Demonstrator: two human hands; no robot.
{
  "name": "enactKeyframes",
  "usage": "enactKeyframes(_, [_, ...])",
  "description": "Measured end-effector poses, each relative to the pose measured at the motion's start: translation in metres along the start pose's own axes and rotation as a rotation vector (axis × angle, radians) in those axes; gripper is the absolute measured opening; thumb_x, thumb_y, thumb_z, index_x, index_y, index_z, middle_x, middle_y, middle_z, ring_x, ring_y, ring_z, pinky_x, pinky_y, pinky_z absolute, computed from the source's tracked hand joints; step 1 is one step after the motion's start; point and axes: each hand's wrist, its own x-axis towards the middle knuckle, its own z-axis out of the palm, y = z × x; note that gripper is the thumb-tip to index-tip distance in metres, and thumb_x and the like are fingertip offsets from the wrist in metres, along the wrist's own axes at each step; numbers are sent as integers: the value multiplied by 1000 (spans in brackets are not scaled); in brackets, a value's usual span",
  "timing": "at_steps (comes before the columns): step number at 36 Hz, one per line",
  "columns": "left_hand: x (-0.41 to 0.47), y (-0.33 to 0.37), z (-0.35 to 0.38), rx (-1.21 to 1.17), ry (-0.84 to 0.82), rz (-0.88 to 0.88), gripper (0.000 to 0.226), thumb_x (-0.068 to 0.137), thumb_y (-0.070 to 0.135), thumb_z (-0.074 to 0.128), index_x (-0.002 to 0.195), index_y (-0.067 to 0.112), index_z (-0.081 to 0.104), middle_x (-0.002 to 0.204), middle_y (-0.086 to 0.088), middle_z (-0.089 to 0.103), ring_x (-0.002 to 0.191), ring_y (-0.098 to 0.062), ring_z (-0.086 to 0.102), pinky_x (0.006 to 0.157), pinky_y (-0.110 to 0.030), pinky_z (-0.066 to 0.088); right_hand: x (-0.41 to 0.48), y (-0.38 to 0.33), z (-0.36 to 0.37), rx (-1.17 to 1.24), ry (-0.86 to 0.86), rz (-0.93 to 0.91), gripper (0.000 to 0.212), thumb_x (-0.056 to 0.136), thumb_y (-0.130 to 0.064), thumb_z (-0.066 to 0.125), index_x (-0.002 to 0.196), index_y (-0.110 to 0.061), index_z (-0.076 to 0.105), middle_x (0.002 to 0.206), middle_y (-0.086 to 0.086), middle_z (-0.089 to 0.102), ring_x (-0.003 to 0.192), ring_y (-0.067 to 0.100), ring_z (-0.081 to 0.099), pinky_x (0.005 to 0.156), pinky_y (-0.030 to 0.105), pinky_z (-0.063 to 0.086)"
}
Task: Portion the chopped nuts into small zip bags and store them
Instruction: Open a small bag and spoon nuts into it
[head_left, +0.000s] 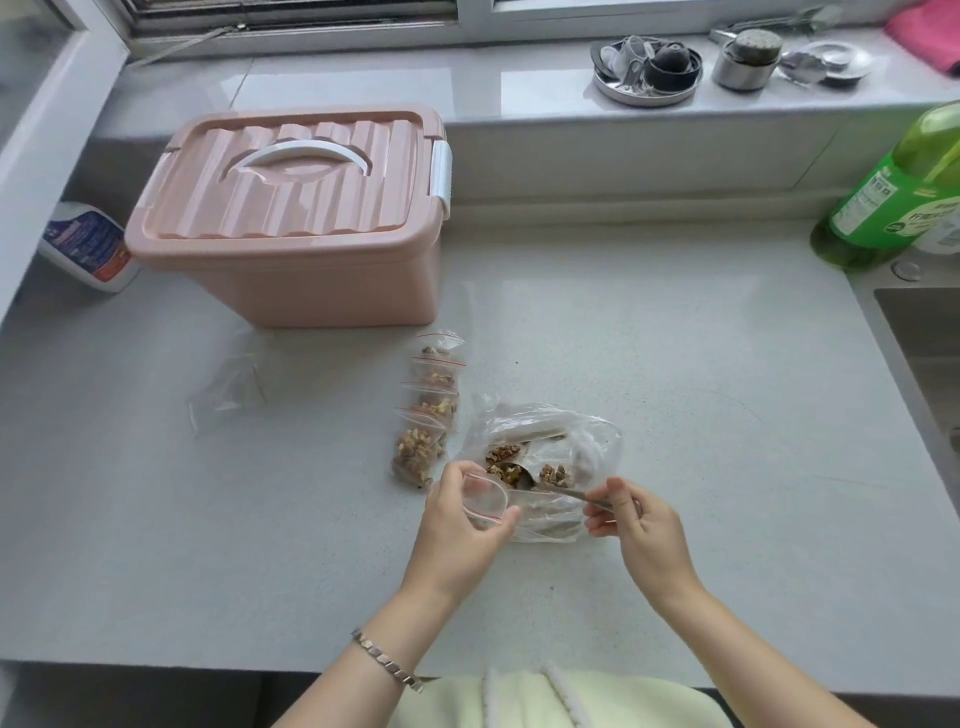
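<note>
L hand (461, 525) grips small zip bag (485, 500) | R hand (641, 525) pinches spoon (569, 493) in nut bag (576, 441)

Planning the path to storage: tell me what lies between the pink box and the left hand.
Head view: a row of filled zip bags lies between the pink box and the left hand.

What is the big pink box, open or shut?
Shut: the lid sits flat on the pink box, its white latch folded down.
</note>
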Motion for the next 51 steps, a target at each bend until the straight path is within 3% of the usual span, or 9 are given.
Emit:
enactKeyframes(5, [-1, 1, -1, 16, -6, 19, 38, 76, 28, 73, 92, 39, 40, 102, 10, 55, 103, -9, 51, 89, -30, 46, 3, -1, 4, 89, -4, 158, 37, 96, -23, 39, 76, -2, 62, 62, 13, 63, 50, 10, 62, 50, 19, 52])
enactKeyframes(10, [-2, 0, -3, 29, 2, 20, 37, 75, 29, 73, 92, 38, 41, 103, 9, 55, 100, -12, 54, 86, -28, 46, 2, -13, -10, 174, 59, 236, 39, 98, -25, 38, 75, -2, 60, 56, 10, 64, 44, 10, 61, 46, 18, 52])
enactKeyframes(17, [-7, 7, -3, 19, 62, 68, 35, 67, 46, 68, 92, 45, 43, 97, 16, 58, 101, -18, 54, 90, -43, 47, -1, -34, -42, 197, 106, 246, 43, 97, -31, 38, 76, -1, 61, 57, 11, 65, 43, 10, 60, 44, 17, 51])
enactKeyframes(25, [-10, 25, -3, 42, 122, 188, 34, 74, 30, 72, 90, 38, 43, 89, 16, 58, 96, -14, 53, 93, -41, 42, -1, -69, -67, 222, 115, 214, 45, 98, -34, 37, 76, 0, 59, 48, 7, 63, 40, 10, 56, 42, 17, 49])
enactKeyframes(29, [-2, 24, 2, 73, 92, 156, 33, 75, 32, 72, 90, 37, 43, 90, 18, 54, 94, -12, 51, 95, -42, 41, -4, -94, -69, 186, 118, 138, 47, 97, -34, 37, 73, 0, 58, 47, 8, 62, 38, 11, 54, 39, 18, 47])
enactKeyframes(35, [-1, 26, 8, 206, 48, 149, 35, 80, 31, 67, 101, 33, 39, 91, 24, 42, 97, -4, 30, 93, -19, 22, -17, -126, -55, 35, 47, -56, 48, 92, -36, 39, 69, -1, 61, 49, 9, 62, 40, 14, 54, 40, 20, 46])
enactKeyframes(40, [-2, 26, 12, 210, 36, 125, 38, 81, 31, 66, 112, 26, 45, 101, 11, 47, 98, -4, 26, 99, -24, 25, -27, -125, -35, -232, -53, -349, 53, 84, -64, 37, 67, -22, 66, 63, -2, 68, 45, 6, 58, 47, 14, 46])
enactKeyframes(46, [0, 22, 13, 191, 77, 132, 34, 78, 32, 67, 107, 26, 50, 100, 9, 55, 100, -9, 38, 103, -32, 29, -33, -124, -31, -503, -129, -698, 55, 95, -54, 30, 72, -19, 66, 60, -12, 58, 58, 2, 58, 53, 23, 46])
enactKeyframes(51, [-4, 17, 7, 86, 105, 181, 32, 76, 24, 71, 92, 34, 46, 93, 14, 55, 97, -9, 50, 90, -37, 43, -22, -123, -45, -322, 38, -602, 47, 88, -62, 34, 72, -29, 63, 68, -6, 66, 52, 4, 61, 51, 8, 45])
